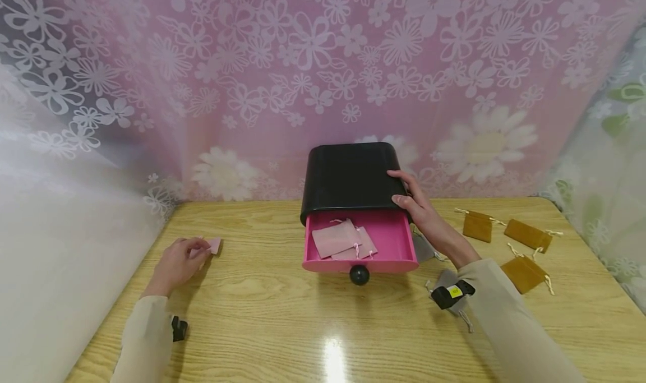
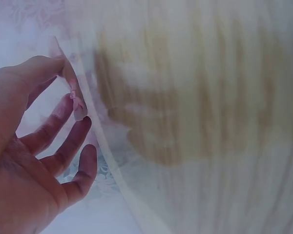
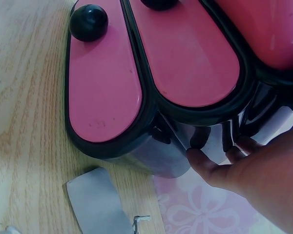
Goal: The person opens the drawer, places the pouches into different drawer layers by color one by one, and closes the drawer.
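At the left side of the table my left hand [image 1: 179,262] pinches a small pink drawstring pouch [image 1: 214,245]. The left wrist view shows this pouch [image 2: 74,90] edge-on at the thumb and fingertips, with the other fingers spread. My right hand [image 1: 429,217] rests against the right side of a black drawer cabinet [image 1: 353,175], two fingertips on its top edge. The cabinet's top pink drawer [image 1: 391,243] is pulled out. Inside lie pink pouches [image 1: 335,238], overlapping each other. In the right wrist view, two lower drawers with pink fronts [image 3: 105,87] are closed.
Grey pouches [image 1: 423,245] lie right of the cabinet, partly hidden by my right arm. Farther right are several brown drawstring pouches [image 1: 527,234]. A round black knob [image 1: 359,275] sticks out from the open drawer. A floral curtain [image 1: 282,91] hangs behind the wooden table [image 1: 262,315].
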### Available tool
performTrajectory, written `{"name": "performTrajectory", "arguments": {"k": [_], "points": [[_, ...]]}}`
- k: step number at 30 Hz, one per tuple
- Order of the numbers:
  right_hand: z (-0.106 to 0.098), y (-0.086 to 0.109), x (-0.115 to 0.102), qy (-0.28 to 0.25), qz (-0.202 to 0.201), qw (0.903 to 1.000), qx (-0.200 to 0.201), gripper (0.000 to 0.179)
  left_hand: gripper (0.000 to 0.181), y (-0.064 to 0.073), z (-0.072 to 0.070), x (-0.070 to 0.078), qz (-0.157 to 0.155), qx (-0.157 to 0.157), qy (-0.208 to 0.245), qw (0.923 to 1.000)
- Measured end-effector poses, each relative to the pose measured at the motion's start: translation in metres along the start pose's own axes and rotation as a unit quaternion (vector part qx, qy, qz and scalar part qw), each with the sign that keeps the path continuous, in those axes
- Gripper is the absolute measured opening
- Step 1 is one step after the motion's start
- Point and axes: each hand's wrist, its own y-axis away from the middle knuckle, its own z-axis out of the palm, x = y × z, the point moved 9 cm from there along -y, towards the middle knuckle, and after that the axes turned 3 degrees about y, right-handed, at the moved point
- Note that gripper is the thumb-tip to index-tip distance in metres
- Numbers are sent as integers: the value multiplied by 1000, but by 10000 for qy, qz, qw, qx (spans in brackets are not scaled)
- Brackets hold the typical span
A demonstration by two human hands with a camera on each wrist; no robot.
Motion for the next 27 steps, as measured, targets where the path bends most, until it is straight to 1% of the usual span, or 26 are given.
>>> {"name": "performTrajectory", "arguments": {"k": [6, 9, 13, 16, 23, 27], "points": [[0, -1, 0, 17, -18, 10000, 18, 56, 23, 0, -5, 4, -135, 133, 169, 9997], [-1, -1, 0, 14, -2, 10000, 13, 56, 25, 0, -7, 6, -118, 205, 218, 9995], [0, 0, 1, 2, 14, 10000, 11, 56, 24, 2, -9, 9, -56, 324, 281, 9991], [0, 0, 1, -11, 2, 10000, 19, 56, 23, 3, -10, 12, -81, 346, 386, 9986], [1, 1, 1, -30, -19, 10000, 21, 55, 29, 2, -14, 18, -137, 391, 608, 9973], [0, 1, 0, -10, -38, 10000, 30, 55, 32, 2, -19, 25, -104, 482, 663, 9966]]}}
